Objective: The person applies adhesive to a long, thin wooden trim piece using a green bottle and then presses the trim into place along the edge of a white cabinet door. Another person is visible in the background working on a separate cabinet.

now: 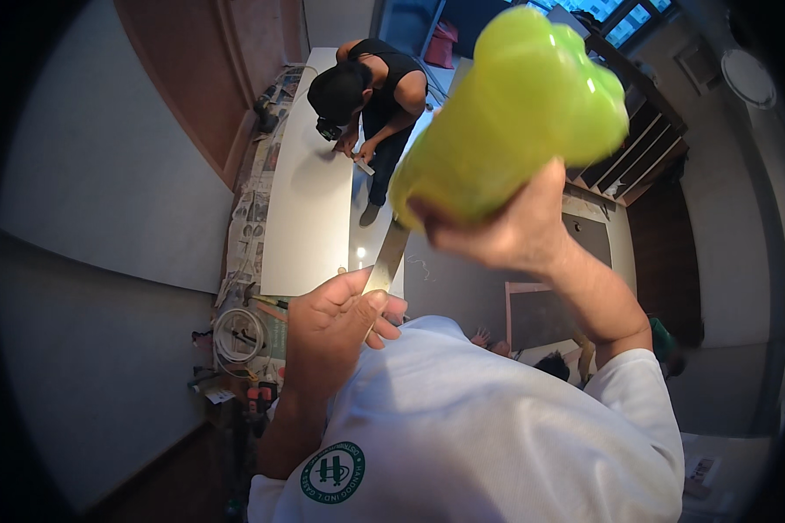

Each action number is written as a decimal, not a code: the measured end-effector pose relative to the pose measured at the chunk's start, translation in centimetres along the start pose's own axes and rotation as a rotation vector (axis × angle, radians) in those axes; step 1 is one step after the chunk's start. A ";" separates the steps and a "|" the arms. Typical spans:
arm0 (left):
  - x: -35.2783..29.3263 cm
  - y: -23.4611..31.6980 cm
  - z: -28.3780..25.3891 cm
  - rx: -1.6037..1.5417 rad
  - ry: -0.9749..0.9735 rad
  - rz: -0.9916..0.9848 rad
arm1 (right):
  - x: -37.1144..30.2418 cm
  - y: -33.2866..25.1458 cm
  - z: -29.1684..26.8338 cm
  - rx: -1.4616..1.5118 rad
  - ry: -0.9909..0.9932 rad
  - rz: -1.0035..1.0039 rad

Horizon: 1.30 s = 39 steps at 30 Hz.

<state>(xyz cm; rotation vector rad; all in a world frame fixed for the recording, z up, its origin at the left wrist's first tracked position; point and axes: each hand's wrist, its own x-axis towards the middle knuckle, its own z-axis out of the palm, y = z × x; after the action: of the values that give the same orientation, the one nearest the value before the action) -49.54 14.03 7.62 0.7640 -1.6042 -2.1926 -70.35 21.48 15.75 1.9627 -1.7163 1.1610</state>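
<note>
Right hand (506,231) is wrapped tight around a yellow-green plastic container (510,113), kind of a soft lumpy bottle shape, held up high and close to the head camera so it fills the top of the view. Left hand (327,327) is closed around one end of a flat metal strip (387,257), looks like a steel ruler or a scraper blade, pointing up toward the underside of the container. The two aren't clearly touching, the blade tip sits just below the hand holding the container.

As for progress, honestly can't see much done. Nothing visible on the blade, and I can't tell if the container is open or not. So I'd guess it's early, with both things just picked up and whatever comes out of it yet to be put anywhere.

Below, there's a long white panel (310,200) lying on newspaper (246,222), and another person (366,87) in a black top is bent over its far end, doing something with both hands. A coil of white cable (238,336) and some small tools sit near the panel's close end.
</note>
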 end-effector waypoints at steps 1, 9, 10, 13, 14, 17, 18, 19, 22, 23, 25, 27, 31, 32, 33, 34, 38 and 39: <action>0.1 -0.1 0.0 -0.003 -0.012 -0.006 | -0.4 -0.4 0.1 0.012 -0.015 -0.068; -0.4 -0.1 0.6 0.033 0.055 0.045 | -0.3 1.4 0.6 0.013 0.047 -0.019; -0.3 -0.3 0.7 0.017 0.053 0.042 | -0.5 0.9 0.5 0.049 0.062 -0.045; 0.2 -0.5 0.7 -0.007 0.034 0.027 | -1.4 -0.9 0.7 0.048 0.097 -0.159; 0.1 -0.5 0.7 -0.009 0.021 0.022 | -1.2 -0.9 0.6 0.049 0.110 -0.142; -0.4 -0.6 0.7 -0.011 0.061 0.018 | -0.5 1.2 0.7 0.158 0.050 0.140; -0.5 -0.3 0.7 0.015 0.047 -0.002 | -0.7 1.6 0.3 0.191 0.020 0.309; -0.4 -0.4 0.6 0.022 0.043 0.008 | -0.7 1.8 0.1 0.242 0.054 0.342; 0.0 -0.8 0.1 0.031 0.043 0.022 | -0.5 2.2 -0.2 0.336 0.128 0.392; -0.1 -0.7 0.1 0.027 0.044 0.020 | -0.5 2.1 -0.2 0.341 0.135 0.389; -0.1 -0.7 -0.2 -0.003 0.025 0.023 | -0.5 2.0 -0.1 0.350 0.150 0.383; -0.1 -0.7 -0.4 -0.060 -0.009 0.037 | -0.5 1.9 0.0 0.341 0.153 0.351; -0.2 0.1 0.1 -0.036 0.000 -0.016 | -0.9 -0.2 0.0 0.425 0.051 0.430; -0.1 0.1 0.3 -0.032 0.002 -0.021 | -0.9 -0.7 0.3 0.466 0.067 0.351; -0.1 0.1 0.4 -0.027 0.005 -0.027 | -0.9 -1.0 0.5 0.308 0.071 0.141; 0.1 -0.1 0.3 -0.008 -0.008 -0.025 | -0.9 -1.2 0.7 0.147 0.073 -0.068; 0.0 -0.2 -0.2 -0.004 -0.020 -0.054 | -1.1 -0.1 0.7 -0.090 -0.003 -0.140; -0.1 -0.1 -0.2 -0.020 -0.019 -0.068 | -1.2 0.2 0.7 -0.047 0.006 -0.099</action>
<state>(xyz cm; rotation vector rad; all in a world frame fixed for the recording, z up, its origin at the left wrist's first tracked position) -49.33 13.91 7.51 0.8058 -1.5848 -2.2663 -70.21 21.77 14.43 1.9900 -1.6093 1.0822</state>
